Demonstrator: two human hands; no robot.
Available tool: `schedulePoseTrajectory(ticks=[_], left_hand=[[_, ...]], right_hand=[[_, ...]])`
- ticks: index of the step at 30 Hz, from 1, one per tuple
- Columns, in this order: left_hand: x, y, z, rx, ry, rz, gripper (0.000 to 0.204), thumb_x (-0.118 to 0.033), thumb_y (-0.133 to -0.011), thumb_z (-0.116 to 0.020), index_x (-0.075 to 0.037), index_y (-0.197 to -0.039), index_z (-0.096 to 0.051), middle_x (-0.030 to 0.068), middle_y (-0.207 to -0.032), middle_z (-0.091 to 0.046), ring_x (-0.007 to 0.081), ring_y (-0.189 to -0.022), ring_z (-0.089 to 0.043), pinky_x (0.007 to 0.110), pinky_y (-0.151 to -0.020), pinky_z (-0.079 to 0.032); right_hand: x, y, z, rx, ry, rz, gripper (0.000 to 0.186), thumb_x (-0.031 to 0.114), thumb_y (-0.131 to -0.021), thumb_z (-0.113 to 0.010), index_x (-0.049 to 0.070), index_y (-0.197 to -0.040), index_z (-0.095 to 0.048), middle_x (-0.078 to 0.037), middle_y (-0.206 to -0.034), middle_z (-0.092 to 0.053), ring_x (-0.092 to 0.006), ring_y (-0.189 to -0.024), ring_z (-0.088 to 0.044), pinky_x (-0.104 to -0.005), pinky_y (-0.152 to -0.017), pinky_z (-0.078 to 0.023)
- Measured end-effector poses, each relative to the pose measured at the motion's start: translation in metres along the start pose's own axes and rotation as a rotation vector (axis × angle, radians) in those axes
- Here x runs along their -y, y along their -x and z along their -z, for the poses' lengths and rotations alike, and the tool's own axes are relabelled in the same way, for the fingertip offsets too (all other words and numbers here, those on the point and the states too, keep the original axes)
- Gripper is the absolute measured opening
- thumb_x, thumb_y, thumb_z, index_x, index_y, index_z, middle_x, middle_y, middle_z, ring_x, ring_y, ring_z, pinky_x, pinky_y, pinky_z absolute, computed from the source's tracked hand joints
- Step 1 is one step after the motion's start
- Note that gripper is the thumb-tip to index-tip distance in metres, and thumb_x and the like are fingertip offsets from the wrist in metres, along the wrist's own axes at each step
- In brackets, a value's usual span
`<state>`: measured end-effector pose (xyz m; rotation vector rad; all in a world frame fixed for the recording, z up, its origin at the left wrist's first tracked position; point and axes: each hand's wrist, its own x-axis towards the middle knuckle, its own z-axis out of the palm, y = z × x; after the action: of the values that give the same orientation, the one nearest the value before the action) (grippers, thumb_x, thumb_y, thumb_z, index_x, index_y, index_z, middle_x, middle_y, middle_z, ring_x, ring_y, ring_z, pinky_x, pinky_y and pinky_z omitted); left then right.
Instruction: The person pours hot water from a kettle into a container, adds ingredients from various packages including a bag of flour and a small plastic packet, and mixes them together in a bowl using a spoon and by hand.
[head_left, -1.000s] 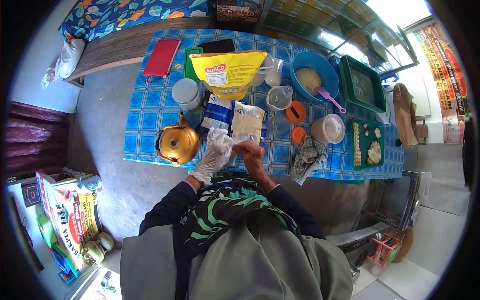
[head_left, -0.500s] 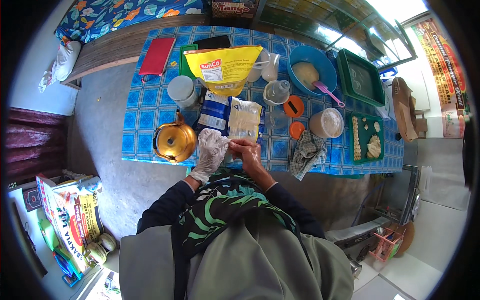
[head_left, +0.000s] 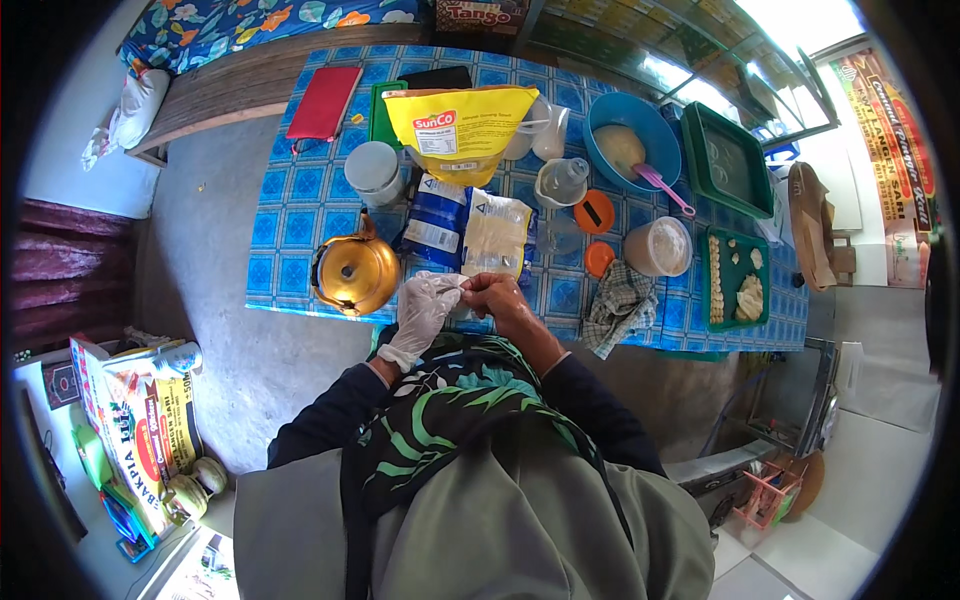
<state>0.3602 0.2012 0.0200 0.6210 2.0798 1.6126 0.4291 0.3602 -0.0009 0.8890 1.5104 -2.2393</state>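
Observation:
My left hand (head_left: 425, 312) wears a thin, see-through plastic glove, and its fingers are bunched toward my right hand. My right hand (head_left: 507, 308) is bare, its fingertips closed in a pinch at the fingertip end of that glove. What lies between the two hands is too small to make out. Both hands are at the table's near edge. Just beyond them lie a blue packet (head_left: 437, 218) and an opened pale packet with a blue edge (head_left: 496, 235). To the left of my gloved hand stands a gold-coloured kettle (head_left: 352, 277).
On the blue checked tablecloth (head_left: 277, 235) are a yellow pouch (head_left: 470, 125), a lidded tub (head_left: 374, 175), a blue basin (head_left: 655, 165) of dough with a pink spatula (head_left: 665, 190), a white powder tub (head_left: 657, 246), a checked cloth (head_left: 617, 312) and a green tray (head_left: 717, 270) of dough pieces.
Both hands have come closer together, and my left hand's gloved fingers now point more toward my right hand. The view has shifted slightly.

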Motion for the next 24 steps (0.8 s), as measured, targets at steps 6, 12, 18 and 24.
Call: schedulePoseTrajectory(ticks=[6,12,18,24], left_hand=[[0.000,0.003,-0.010,-0.064,0.188,0.122,0.017,-0.005,-0.080,-0.062,0.001,-0.092,-0.073,0.0063,-0.079,-0.070,0.0113,-0.067,-0.063,0.027,-0.062,-0.051],[0.016,0.002,-0.015,-0.084,0.268,0.169,0.016,-0.002,-0.080,-0.061,0.001,-0.092,-0.072,0.0056,-0.081,-0.069,0.0123,-0.071,-0.063,0.027,-0.065,-0.051],[0.007,-0.007,-0.001,-0.022,-0.299,-0.176,0.015,-0.008,-0.079,-0.067,-0.008,-0.092,-0.073,0.0068,-0.092,-0.070,0.0245,-0.099,-0.059,0.037,-0.091,-0.044],[0.030,-0.016,-0.003,-0.019,-0.356,-0.355,0.014,-0.012,-0.079,-0.069,-0.011,-0.093,-0.073,0.0030,-0.096,-0.070,0.0274,-0.113,-0.052,0.040,-0.101,-0.038]], right_hand=[[-0.002,0.000,-0.009,-0.101,0.090,0.083,0.009,0.001,-0.080,-0.071,-0.002,-0.088,-0.069,-0.003,-0.073,-0.065,-0.0093,-0.056,-0.049,-0.0248,-0.051,-0.039],[-0.006,-0.004,-0.010,-0.116,0.242,0.151,0.013,0.002,-0.078,-0.073,-0.001,-0.090,-0.070,-0.004,-0.076,-0.067,-0.0099,-0.061,-0.055,-0.0245,-0.055,-0.044],[-0.014,-0.004,0.001,-0.159,0.280,0.290,0.016,0.000,-0.074,-0.076,-0.003,-0.088,-0.069,-0.007,-0.079,-0.070,-0.0127,-0.072,-0.063,-0.0273,-0.068,-0.052],[-0.010,-0.001,-0.006,-0.145,0.069,0.364,0.014,-0.001,-0.075,-0.076,-0.001,-0.086,-0.068,-0.005,-0.080,-0.069,-0.0117,-0.071,-0.063,-0.0262,-0.062,-0.050]])
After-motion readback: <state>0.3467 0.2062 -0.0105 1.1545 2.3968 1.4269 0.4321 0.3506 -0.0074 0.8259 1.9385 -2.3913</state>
